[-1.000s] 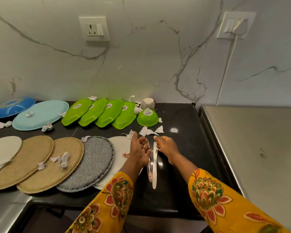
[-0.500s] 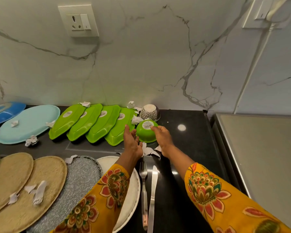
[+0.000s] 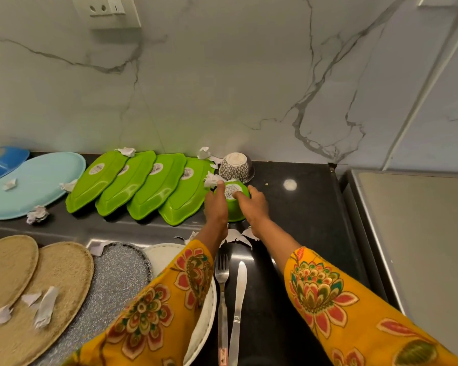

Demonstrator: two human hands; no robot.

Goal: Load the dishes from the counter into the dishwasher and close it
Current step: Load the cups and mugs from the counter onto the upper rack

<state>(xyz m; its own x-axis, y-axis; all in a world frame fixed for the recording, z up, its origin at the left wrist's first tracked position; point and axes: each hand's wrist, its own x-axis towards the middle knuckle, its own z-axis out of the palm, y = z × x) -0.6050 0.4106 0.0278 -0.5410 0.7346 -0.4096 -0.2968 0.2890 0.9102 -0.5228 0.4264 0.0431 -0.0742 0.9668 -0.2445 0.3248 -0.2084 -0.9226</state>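
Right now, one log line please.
step: pick up green bowl | left hand: gripping | right hand: gripping | bowl: upside down on counter

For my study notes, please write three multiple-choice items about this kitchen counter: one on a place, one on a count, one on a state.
1. Where does the fork lie?
A. left of the knife
B. inside a bowl
C. on the blue plate

2. How many green leaf-shaped plates are there?
A. two
B. four
C. six

3. How does the green bowl stand?
A. upright
B. upside down
C. on its side

Answers: 1 A, fork and knife lie parallel on the counter; 2 B, four overlap in a row; 3 B, its labelled base faces up between the left hand and right hand.
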